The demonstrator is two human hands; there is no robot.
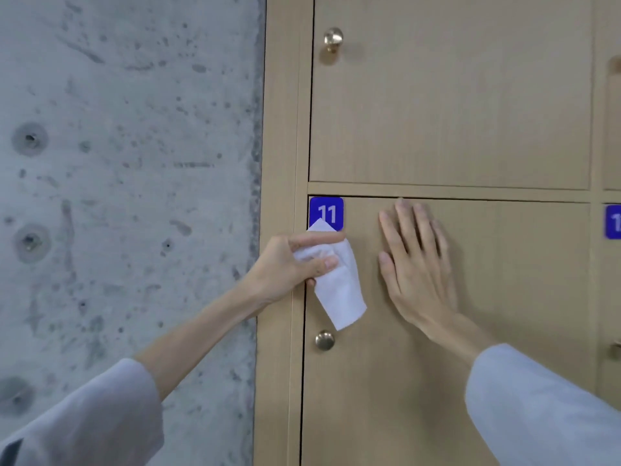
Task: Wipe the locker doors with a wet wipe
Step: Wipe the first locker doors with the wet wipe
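A light wooden locker door [504,297] carries a blue number plate "11" [326,211] at its top left corner and a brass knob [324,340] lower down. My left hand [289,264] pinches a white wet wipe [339,284] between thumb and fingers at the door's left edge, just under the plate. The wipe hangs down against the door. My right hand [413,260] lies flat on the door to the right of the wipe, fingers straight and pointing up.
Above is another locker door [453,105] with a brass knob [332,38]. More lockers with a blue plate [613,222] continue at the right edge. A rough grey concrete wall [127,196] fills the left half.
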